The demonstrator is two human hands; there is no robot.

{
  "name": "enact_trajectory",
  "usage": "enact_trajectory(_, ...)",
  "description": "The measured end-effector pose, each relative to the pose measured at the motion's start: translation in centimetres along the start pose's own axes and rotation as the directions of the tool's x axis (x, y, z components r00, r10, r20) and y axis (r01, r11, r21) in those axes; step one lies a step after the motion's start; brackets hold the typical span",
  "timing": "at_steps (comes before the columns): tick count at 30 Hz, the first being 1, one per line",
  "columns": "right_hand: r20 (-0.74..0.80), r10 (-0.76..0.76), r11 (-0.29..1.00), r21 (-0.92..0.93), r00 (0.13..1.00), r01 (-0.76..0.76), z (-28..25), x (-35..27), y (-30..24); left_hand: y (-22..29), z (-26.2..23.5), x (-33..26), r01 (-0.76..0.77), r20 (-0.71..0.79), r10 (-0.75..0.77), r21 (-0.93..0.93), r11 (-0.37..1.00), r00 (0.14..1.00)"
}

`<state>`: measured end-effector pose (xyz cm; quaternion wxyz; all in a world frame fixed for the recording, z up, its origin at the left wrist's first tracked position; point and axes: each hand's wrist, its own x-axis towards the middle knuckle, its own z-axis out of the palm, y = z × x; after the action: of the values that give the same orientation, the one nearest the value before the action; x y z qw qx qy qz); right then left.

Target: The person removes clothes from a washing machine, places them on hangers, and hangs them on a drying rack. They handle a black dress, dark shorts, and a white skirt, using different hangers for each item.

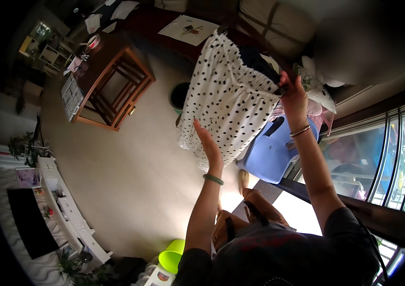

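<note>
A white skirt with black polka dots and a gathered, elastic-looking waist hangs in front of me, its waist tilted down toward the right. At the waist's right end, my right hand is closed around the edge, where something dark shows between the fingers; the grip itself is partly hidden. My left hand lies flat against the lower part of the skirt, fingers stretched out and gripping nothing. A dark patch shows behind the waist, but its kind is unclear.
A blue chair stands close behind my right arm, beside the sliding window. A dark green bin is partly behind the skirt. Farther left stands a wooden table. A lime-green tub is near my left elbow.
</note>
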<state>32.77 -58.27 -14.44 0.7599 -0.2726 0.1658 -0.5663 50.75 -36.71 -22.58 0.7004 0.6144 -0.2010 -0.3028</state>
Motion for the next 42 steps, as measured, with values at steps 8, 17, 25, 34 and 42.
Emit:
enact_trajectory(8, -0.196, 0.013, 1.0, 0.013, 0.98, -0.011, -19.6, 7.4, 1.1, -3.6, 9.3, -0.4, 0.068, 0.145, -0.082, 0.099, 0.993, 0.986)
enact_trajectory(17, -0.52, 0.178, 0.977, -0.009, 0.835, -0.213, -22.0, 10.2, 1.9, -6.6, 12.1, 0.1, 0.138, 0.275, -0.156, 0.085, 0.987, 0.949)
enact_trajectory(25, -0.549, 0.199, 0.926, -0.164, 0.812, -0.339, -23.8, 8.3, 2.0, -6.7, 11.5, -1.6, 0.253, 0.288, -0.286, 0.147, 0.956, 0.914)
enact_trajectory(34, -0.403, 0.073, 0.989, -0.085, 0.912, -0.117, -13.6, -10.1, 0.5, -1.5, 9.3, -6.5, 0.495, 0.508, -0.289, -0.335, 0.802, 0.812)
enact_trajectory(42, -0.243, 0.033, 0.967, 0.254, 0.969, 0.031, -4.0, -33.1, -4.8, 2.9, 5.6, -19.8, 0.732, 0.731, -0.264, -0.444, 0.517, 0.63)
